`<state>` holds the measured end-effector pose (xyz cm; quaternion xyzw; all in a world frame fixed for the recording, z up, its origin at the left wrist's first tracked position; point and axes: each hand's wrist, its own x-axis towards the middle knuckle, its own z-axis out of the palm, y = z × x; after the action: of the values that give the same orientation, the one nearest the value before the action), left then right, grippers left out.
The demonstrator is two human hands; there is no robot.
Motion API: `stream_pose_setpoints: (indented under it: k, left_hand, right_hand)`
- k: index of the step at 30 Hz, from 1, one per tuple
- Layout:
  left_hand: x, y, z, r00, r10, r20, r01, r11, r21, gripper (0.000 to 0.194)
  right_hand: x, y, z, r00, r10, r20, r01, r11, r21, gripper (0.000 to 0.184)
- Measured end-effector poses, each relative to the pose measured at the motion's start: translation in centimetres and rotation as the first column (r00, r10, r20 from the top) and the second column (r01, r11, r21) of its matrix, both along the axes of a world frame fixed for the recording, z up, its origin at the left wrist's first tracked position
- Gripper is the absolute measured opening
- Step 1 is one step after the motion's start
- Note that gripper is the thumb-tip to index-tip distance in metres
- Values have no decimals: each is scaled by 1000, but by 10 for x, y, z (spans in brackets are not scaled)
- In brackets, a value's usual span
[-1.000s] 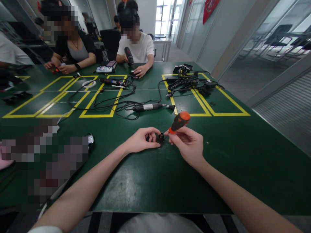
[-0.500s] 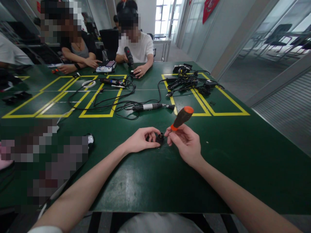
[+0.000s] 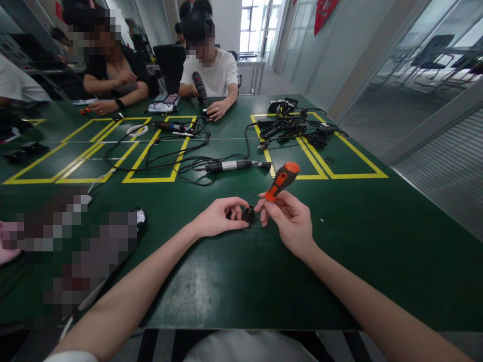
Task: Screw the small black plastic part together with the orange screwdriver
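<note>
Rolled since the earlier frame, the screwdriver [image 3: 284, 179] pinched in the right hand [image 3: 295, 221] looks light and stiff (handle [image 3: 281, 185] best held), the left hand [image 3: 220, 217] pinching a black part [image 3: 249, 216] on the near table [image 3: 226, 291].

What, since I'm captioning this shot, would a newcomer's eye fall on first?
Probably the orange-topped screwdriver, held tilted in the right hand near the middle. Just left of it, the left hand holds a small black part at the green table. Farther back, bright yellow tape marks out boxes, with black cables heaped over some on the right.
</note>
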<state>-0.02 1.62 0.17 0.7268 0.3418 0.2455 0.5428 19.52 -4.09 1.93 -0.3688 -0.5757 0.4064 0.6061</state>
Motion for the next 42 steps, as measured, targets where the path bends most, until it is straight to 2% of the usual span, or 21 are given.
stream_pose_setpoints:
  k: [4,8,12,17,25,28,35,39,42]
  left_hand:
    - [0,0,-1,1000,4,7,-4,1000,0,40]
    - [0,0,-1,1000,-2,10,2,1000,3,40]
    - [0,0,0,1000,-8,11,8,1000,6,39]
    - [0,0,1,1000,-6,6,6,1000,10,38]
    - [0,0,-1,1000,5,0,-5,1000,13,40]
    - [0,0,-1,1000,-1,0,1,1000,6,40]
    - [0,0,0,1000,-2,4,2,1000,10,38]
    - [0,-1,3,1000,1,-13,-1,1000,11,38]
    - [0,-1,4,1000,0,-18,0,1000,10,39]
  right_hand:
    - [-1,-1,0,999,-39,10,40,999,-12,26]
    - [-1,0,2,997,-74,27,73,997,32,24]
    - [1,1,2,997,-60,47,59,998,25,22]
    - [0,1,-1,1000,13,-13,-13,1000,3,25]
    - [-1,0,1,998,-52,31,52,999,-6,27]
    - [0,1,3,997,-50,50,49,999,23,27]
    - [1,1,1,999,-12,30,13,1000,-16,30]
    - [1,0,-1,999,-36,12,36,999,-35,29]
    - [1,0,2,997,-56,62,58,998,-29,26]
